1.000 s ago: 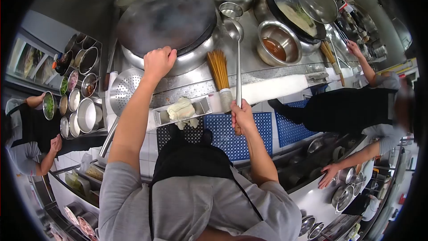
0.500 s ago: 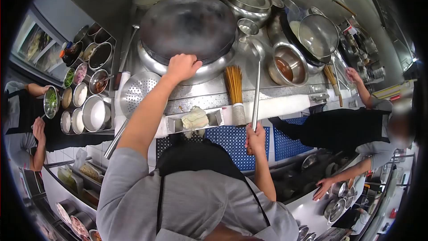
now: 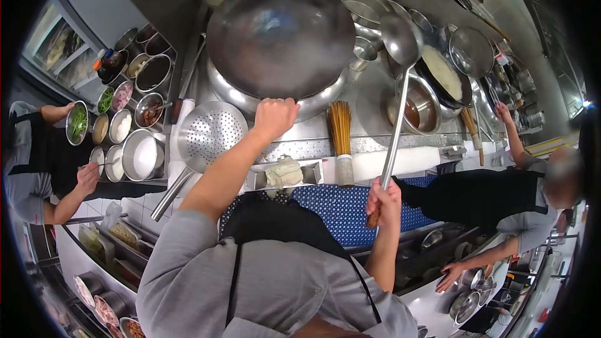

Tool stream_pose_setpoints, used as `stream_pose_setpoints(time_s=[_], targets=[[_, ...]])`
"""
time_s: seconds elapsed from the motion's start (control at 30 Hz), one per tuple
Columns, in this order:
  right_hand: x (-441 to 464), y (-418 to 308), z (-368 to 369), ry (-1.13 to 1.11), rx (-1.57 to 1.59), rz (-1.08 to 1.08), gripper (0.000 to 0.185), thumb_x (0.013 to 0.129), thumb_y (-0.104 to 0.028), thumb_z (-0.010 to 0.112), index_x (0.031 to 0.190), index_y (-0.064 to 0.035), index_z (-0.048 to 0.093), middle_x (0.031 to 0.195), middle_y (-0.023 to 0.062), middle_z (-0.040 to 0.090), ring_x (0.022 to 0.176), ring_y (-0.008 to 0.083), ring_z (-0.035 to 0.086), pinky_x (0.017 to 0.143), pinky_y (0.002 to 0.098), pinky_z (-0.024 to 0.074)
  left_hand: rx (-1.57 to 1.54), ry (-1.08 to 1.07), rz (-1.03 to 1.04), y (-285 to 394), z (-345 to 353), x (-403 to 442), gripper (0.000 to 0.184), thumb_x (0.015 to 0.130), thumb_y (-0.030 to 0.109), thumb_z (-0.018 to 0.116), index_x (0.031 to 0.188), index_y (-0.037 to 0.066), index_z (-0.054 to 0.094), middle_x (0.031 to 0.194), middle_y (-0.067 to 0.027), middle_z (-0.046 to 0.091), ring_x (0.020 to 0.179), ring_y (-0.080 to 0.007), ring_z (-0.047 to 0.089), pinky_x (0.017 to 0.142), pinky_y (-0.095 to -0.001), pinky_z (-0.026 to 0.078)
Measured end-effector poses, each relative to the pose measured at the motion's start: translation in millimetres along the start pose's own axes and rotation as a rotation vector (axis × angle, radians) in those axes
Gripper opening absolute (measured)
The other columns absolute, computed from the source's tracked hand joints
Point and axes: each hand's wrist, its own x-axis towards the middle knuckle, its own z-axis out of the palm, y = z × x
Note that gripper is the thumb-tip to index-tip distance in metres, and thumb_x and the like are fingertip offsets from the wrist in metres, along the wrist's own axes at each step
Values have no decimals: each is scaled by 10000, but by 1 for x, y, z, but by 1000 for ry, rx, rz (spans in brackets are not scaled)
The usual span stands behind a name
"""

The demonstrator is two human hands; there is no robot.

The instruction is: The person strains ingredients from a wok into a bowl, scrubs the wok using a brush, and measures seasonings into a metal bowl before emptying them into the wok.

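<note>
My left hand [image 3: 276, 119] is closed on the near rim of a large dark wok [image 3: 278, 44], which sits on a round steel ring with haze over its inside. In my right hand [image 3: 384, 202] is the wooden end of a long steel ladle [image 3: 399, 40], its bowl raised above the right side of the stove. Behind the ladle's shaft stands a steel bowl [image 3: 418, 107] with brown liquid. A bamboo wok brush [image 3: 341, 134] lies between my hands. Left of my forearm rests a perforated strainer [image 3: 213, 133]. A crumpled pale cloth [image 3: 285, 174] lies in a metal tray below my left wrist.
Seasoning and ingredient pots [image 3: 143, 153] stand at the left, where a co-worker [image 3: 28, 150] holds a bowl of chopped greens [image 3: 77, 123]. Another co-worker [image 3: 488, 184] stands at the right, near a second wok [image 3: 442, 78] with pale contents. A folded white towel [image 3: 394, 161] lies along the stove's front.
My right hand has lifted the ladle up and to the right. The wok's opening shows rounder and higher in view. The left co-worker's lower hand has moved to a pot with a spoon.
</note>
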Motion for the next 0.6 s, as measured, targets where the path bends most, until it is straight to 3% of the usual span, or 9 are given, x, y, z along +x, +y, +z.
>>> stream_pose_setpoints(time_s=[0.1, 0.13, 0.3, 0.43, 0.53, 0.6], targets=[[24, 18, -8, 102, -194, 9, 143, 940, -142, 629, 903, -35, 542, 583, 17, 515, 382, 80, 439, 341, 239, 369, 7, 16, 30, 2, 4, -11, 298, 909, 302, 618, 719, 72, 614, 605, -125, 647, 569, -299, 655, 611, -416, 517], [35, 36, -4, 253, -603, -199, 197, 945, -175, 635, 872, -28, 526, 536, 11, 485, 363, 86, 439, 328, 257, 368, 4, 28, 28, 2, 6, -12, 304, 910, 307, 619, 717, 72, 610, 607, -124, 648, 571, -300, 656, 609, -419, 519], [31, 51, 5, 238, -584, -170, 235, 954, -195, 634, 837, -34, 508, 515, 0, 468, 364, 84, 448, 333, 256, 358, 0, 39, 51, -3, 11, -16, 287, 907, 302, 625, 744, 66, 632, 622, -120, 656, 577, -291, 657, 613, -419, 515], [39, 26, 33, 156, -550, -227, 203, 964, -170, 627, 870, -38, 505, 543, -3, 480, 395, 78, 461, 366, 239, 376, 49, 46, 30, 3, 3, -9, 262, 891, 296, 623, 729, 91, 642, 587, -98, 651, 536, -254, 653, 595, -383, 513], [57, -20, 79, -73, -474, -266, 138, 956, -122, 613, 955, -17, 523, 594, 10, 517, 420, 79, 480, 382, 242, 386, 80, -11, 18, 3, -4, 1, 254, 883, 287, 616, 716, 98, 643, 593, -115, 658, 528, -256, 658, 588, -382, 516], [73, -68, 126, -203, -608, -365, 235, 938, -84, 615, 1140, 20, 555, 602, 3, 533, 410, 76, 483, 376, 235, 379, 41, -35, 11, 2, -11, 8, 258, 880, 292, 614, 719, 92, 648, 605, -126, 666, 548, -255, 674, 597, -387, 527]])
